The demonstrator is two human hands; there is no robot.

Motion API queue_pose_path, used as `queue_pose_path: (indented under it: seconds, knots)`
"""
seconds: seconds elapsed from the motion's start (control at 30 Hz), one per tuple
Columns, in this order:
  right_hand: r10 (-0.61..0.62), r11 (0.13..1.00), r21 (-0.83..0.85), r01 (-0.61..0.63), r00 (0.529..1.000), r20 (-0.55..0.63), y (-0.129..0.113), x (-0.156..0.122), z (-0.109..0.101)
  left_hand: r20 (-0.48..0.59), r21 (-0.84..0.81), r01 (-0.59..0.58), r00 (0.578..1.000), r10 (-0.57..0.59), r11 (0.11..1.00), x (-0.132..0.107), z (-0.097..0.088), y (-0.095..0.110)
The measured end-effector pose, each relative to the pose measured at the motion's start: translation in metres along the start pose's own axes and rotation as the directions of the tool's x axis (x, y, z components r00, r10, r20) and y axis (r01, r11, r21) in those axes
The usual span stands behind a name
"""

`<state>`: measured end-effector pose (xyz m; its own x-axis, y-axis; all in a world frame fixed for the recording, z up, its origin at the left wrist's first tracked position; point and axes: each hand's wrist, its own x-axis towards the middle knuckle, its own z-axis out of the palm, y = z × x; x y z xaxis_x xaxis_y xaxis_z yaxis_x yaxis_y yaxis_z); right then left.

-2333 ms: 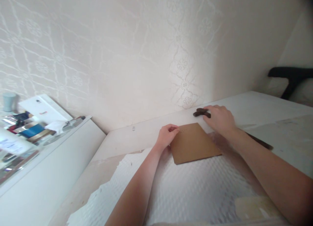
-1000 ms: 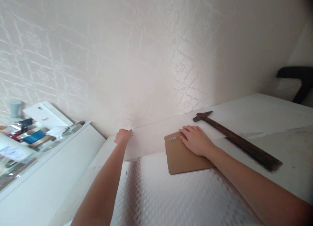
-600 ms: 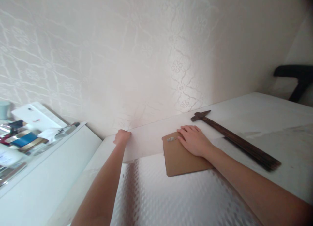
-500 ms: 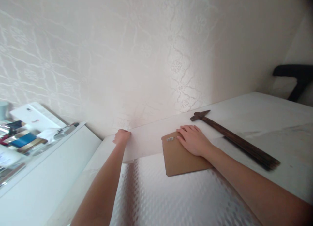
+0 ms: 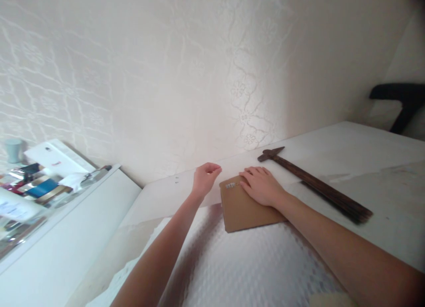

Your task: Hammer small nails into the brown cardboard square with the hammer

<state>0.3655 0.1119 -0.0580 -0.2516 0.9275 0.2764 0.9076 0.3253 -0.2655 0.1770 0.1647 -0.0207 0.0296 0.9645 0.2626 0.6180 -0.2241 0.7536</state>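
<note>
My left hand [image 5: 206, 176] is closed in a pinch just left of the cardboard; what its fingertips hold, if anything, is too small to make out. My right hand [image 5: 262, 183] lies flat and open on the upper right part of a brown cardboard piece [image 5: 250, 214]. Along the cardboard's upper left edge stands a cluster of small silvery metal pieces [image 5: 230, 185], with small dark holes beside them. Two tiny dark items [image 5: 176, 180] sit on the white table left of my left hand. A hammer [image 5: 310, 178] with a dark wooden handle lies right of my right hand.
Silvery bubble-textured sheeting [image 5: 239, 262] spreads in front of the cardboard. At the left, a white cabinet [image 5: 83, 223] carries a teal cup [image 5: 13, 150], a white box [image 5: 58, 159] and other clutter. A patterned wall [image 5: 186, 77] rises behind the table; a black chair part [image 5: 398, 94] shows at right.
My left hand has moved right, from the table near the wall to beside the cardboard, uncovering the tiny items there. My right hand stays on the cardboard. The view has shifted slightly.
</note>
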Motion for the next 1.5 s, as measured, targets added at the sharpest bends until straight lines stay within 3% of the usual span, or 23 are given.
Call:
queue_pose_path:
  seconds: [0.07, 0.2, 0.73, 1.1, 1.5]
  knots:
    - [-0.005, 1.000, -0.005, 0.005, 1.000, 0.004, 0.000, 0.000, -0.001, 0.066, -0.077, -0.068, 0.995, 0.073, 0.995, -0.012, 0.018, 0.010]
    - [-0.012, 1.000, -0.012, 0.012, 1.000, -0.003, 0.002, 0.001, 0.000, 0.130, -0.161, -0.037, 0.990, 0.058, 0.986, -0.026, 0.035, 0.011]
    - [-0.032, 0.999, -0.008, 0.032, 0.999, 0.000, 0.010, 0.003, 0.004, 0.158, -0.175, -0.049, 0.984, 0.077, 0.983, -0.034, 0.039, -0.002]
    - [-0.032, 0.999, -0.009, 0.032, 0.999, 0.014, 0.011, 0.004, 0.004, 0.170, -0.168, -0.073, 0.980, 0.101, 0.983, -0.034, 0.039, -0.004]
    - [-0.035, 0.999, 0.002, 0.035, 0.999, -0.002, 0.011, 0.004, 0.005, 0.174, -0.179, -0.024, 0.983, 0.056, 0.984, -0.034, 0.038, 0.000]
